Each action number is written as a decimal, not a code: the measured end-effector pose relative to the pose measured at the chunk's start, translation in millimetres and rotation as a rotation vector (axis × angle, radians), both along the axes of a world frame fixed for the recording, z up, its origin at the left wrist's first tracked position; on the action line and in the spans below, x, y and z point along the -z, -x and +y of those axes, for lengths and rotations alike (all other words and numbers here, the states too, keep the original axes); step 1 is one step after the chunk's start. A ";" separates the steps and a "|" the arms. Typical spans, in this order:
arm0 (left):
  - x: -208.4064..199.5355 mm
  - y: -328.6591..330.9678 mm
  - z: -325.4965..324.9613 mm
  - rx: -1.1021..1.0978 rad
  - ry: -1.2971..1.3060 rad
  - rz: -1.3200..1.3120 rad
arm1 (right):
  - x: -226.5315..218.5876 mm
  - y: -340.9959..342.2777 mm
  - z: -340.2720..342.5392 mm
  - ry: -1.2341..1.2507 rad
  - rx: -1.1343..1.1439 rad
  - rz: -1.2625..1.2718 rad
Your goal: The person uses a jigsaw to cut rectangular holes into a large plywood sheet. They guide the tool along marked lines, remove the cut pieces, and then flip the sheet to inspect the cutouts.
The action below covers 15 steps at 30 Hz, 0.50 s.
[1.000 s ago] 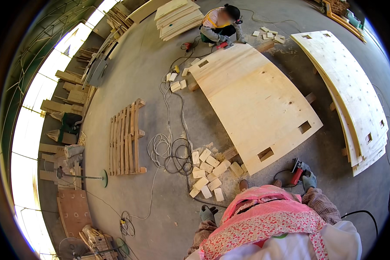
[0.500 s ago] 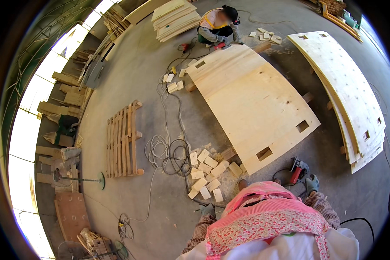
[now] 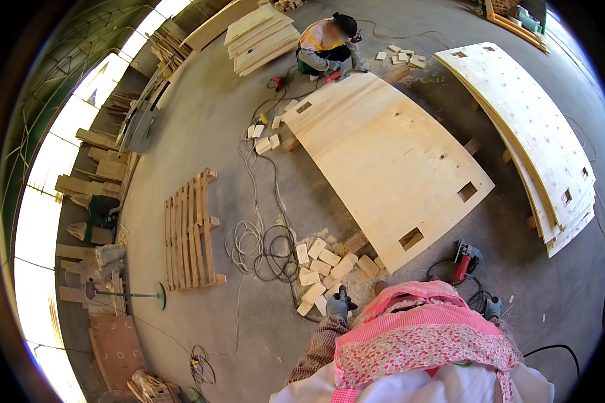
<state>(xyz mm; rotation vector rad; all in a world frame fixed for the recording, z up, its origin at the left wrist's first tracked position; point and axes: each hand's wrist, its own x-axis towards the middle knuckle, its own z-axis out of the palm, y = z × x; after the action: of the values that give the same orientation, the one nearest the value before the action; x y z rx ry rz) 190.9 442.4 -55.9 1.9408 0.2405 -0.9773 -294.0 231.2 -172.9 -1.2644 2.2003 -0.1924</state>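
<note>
Red power saw (image 3: 462, 266) rests on the floor (image 3: 548, 289) near a plywood sheet (image 3: 386, 158); gloved right hand (image 3: 493, 308) beside its cable (image 3: 480, 293), left hand (image 3: 339, 306) by wooden blocks (image 3: 343, 268). Cannot tell whether either hand's fingers are closed.

Left-side glare, bent edges, black corners

You had no readable text, label, number or sign before you; the pale marks (image 3: 120, 351) on the brown board (image 3: 114, 367), left of the wooden pallet (image 3: 207, 221) and nearer you, were too small to read.
</note>
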 end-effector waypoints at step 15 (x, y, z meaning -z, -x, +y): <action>33.0 7.3 46.0 -0.213 0.072 0.057 | -31.5 -52.6 -33.3 0.038 -0.156 -0.083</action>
<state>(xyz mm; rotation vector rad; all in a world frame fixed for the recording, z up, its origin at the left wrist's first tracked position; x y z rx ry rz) 183.6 488.3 -88.9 1.7820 0.4300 -0.8887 -241.4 197.8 -141.4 -1.4173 2.0267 -0.2218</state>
